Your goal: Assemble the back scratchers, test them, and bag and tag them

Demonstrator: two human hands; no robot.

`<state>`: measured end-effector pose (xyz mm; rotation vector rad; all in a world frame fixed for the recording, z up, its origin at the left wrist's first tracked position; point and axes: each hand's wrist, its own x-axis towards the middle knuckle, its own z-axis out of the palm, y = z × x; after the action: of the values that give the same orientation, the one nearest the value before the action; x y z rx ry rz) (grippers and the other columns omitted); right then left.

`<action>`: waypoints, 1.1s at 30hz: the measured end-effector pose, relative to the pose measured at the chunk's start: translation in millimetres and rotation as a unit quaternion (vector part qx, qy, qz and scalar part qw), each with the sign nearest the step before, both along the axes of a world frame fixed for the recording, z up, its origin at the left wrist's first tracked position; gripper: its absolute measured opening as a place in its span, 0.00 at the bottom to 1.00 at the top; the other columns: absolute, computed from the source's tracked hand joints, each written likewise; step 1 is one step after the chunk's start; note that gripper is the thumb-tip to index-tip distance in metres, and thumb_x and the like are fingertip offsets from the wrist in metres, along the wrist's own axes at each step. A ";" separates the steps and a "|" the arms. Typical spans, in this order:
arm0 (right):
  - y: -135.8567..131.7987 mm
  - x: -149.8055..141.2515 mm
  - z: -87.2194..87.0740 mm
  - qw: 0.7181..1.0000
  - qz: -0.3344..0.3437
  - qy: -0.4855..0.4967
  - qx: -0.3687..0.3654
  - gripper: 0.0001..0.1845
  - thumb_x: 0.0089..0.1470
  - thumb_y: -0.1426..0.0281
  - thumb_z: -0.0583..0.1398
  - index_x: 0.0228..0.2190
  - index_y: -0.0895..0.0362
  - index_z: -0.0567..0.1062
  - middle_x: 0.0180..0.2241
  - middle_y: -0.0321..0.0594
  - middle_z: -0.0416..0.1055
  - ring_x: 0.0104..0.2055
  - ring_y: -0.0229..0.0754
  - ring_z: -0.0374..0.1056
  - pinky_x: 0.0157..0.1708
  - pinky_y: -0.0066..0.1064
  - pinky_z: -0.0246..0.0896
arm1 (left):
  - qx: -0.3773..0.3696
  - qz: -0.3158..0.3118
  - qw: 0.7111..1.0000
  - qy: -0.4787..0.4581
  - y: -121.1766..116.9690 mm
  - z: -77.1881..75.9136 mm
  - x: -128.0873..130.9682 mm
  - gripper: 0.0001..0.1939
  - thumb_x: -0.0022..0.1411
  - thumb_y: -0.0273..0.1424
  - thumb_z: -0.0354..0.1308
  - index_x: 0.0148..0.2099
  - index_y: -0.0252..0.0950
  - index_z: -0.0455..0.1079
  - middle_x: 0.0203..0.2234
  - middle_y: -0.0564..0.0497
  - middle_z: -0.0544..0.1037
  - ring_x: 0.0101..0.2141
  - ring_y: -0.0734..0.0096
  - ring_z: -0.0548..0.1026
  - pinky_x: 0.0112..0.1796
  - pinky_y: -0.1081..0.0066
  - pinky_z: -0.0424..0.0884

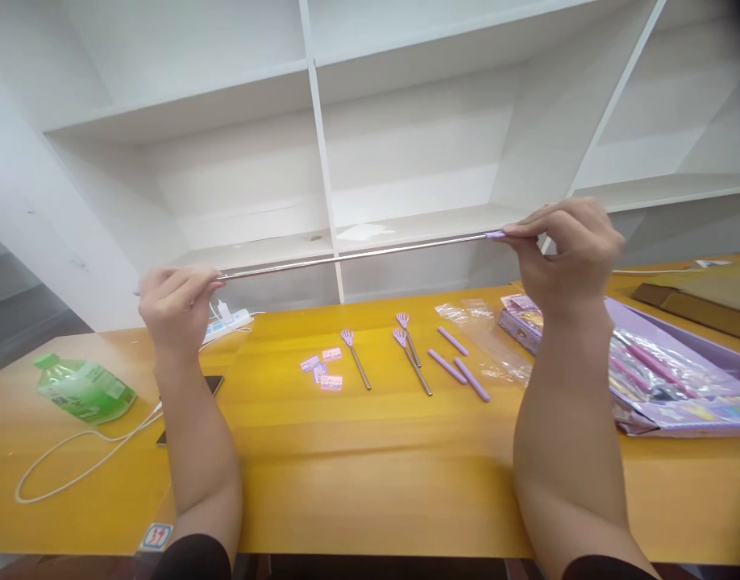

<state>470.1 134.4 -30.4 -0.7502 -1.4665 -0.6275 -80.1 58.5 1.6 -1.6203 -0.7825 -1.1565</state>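
Note:
A telescopic back scratcher (351, 256) is stretched out nearly level above the table, its thin metal rod fully in sight between both hands. At its left end my left hand (175, 300) is closed around it, with a bit of purple showing past the fingers. My right hand (567, 246) pinches a purple part at the other end; most of that part is hidden. Below lie three shorter back scratchers with purple claw heads, one of them the left back scratcher (356, 360). Beside them are three loose purple handles, including the lowest purple handle (471, 379).
Several small pink and purple labels (330, 383) lie left of the back scratchers. Clear plastic bags (496, 354) and an opened purple box (678, 314) are at right. A green bottle (85, 388), white cable (73, 491) and power strip (228, 325) sit left. White shelves (406, 153) stand behind.

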 end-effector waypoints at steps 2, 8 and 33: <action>5.7 20.7 -2.9 0.999 -0.017 0.020 -0.020 0.23 0.68 0.48 0.63 0.27 0.48 0.74 0.32 0.48 0.78 0.39 0.53 0.71 0.46 0.48 0.65 | -0.005 -0.009 1.000 -0.012 2.5 0.3 -19.8 0.07 0.74 0.43 0.68 0.43 0.50 0.84 0.32 0.57 0.87 0.36 0.60 0.77 0.40 0.58 0.70; 9.7 55.1 -1.6 0.985 -0.134 0.094 -0.045 0.23 0.64 0.56 0.69 0.22 0.47 0.69 0.27 0.45 0.77 0.38 0.53 0.74 0.50 0.47 0.66 | 0.008 -0.038 0.999 -0.014 10.4 -3.1 -54.4 0.12 0.72 0.50 0.67 0.43 0.50 0.85 0.31 0.57 0.87 0.37 0.58 0.78 0.39 0.57 0.70; 37.3 48.0 -18.2 0.990 -0.063 0.022 -0.127 0.05 0.61 0.67 0.66 0.31 0.49 0.77 0.38 0.50 0.74 0.45 0.53 0.67 0.53 0.47 0.60 | -0.114 0.001 0.993 -0.033 38.3 -10.9 -45.9 0.26 0.72 0.61 0.61 0.39 0.46 0.83 0.32 0.57 0.87 0.34 0.64 0.78 0.36 0.62 0.65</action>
<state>518.1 171.6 -48.6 -1.0559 -1.4825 -0.5205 -126.0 96.8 -9.3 -1.7739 -0.9893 -1.1572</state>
